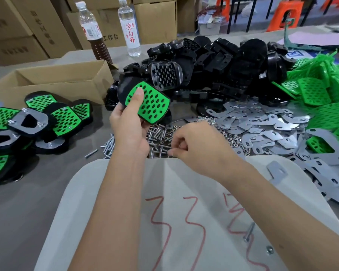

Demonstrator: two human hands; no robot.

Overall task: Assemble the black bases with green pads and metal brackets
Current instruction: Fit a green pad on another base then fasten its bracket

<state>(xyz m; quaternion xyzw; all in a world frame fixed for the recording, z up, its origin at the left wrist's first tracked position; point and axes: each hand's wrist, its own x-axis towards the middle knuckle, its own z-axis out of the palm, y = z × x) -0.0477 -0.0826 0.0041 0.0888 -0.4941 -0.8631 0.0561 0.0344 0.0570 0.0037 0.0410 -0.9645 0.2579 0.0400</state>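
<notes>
While several finished units (29,122) lie aside, left hand (128,122) grips a padded base (145,100); right hand (192,143) pinches among screws (157,137); bracket pending, stock plentiful.

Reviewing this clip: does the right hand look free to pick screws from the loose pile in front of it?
Probably yes. The right hand hovers directly over the screw pile, fingers curled down toward it, with nothing lying on top. The left hand holds a black base with green pad above and behind, seemingly out of the way.

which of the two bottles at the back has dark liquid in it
The left bottle, behind the cardboard box: its lower half is dark brown. The right bottle, with a white label and red characters, holds clear liquid.
</notes>
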